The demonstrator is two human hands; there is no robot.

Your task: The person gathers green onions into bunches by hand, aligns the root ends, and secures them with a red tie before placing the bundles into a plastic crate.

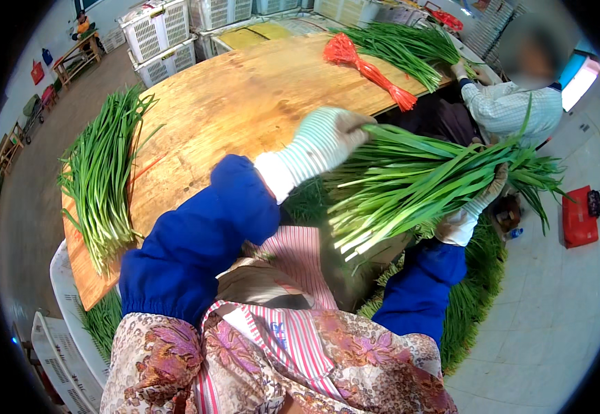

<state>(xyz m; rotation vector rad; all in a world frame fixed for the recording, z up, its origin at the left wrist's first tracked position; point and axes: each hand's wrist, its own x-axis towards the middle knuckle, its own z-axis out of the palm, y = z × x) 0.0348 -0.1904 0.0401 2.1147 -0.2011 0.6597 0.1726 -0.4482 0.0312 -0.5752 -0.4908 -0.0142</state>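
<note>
A loose bunch of garlic chives [417, 179], green with pale stem ends toward the lower left, hangs in the air past the table's right edge. My right hand [483, 196], in a pale, soiled glove, is wrapped round it from below near the leafy end. At the bunch's upper left edge, my left hand [333, 138] in a white-and-green striped glove has its fingertips pinched on chive leaves; how many is too blurred to tell. On the left end of the wooden table [224, 96] lies another bundle of chives [103, 172].
Red mesh netting [369, 69] and more chives [403, 52] lie at the table's far right, where another person [514, 103] handles them. Heaped chives [476, 297] sit below my right arm. White crates [155, 34] stand behind the table. A red bag [579, 217] rests on the floor.
</note>
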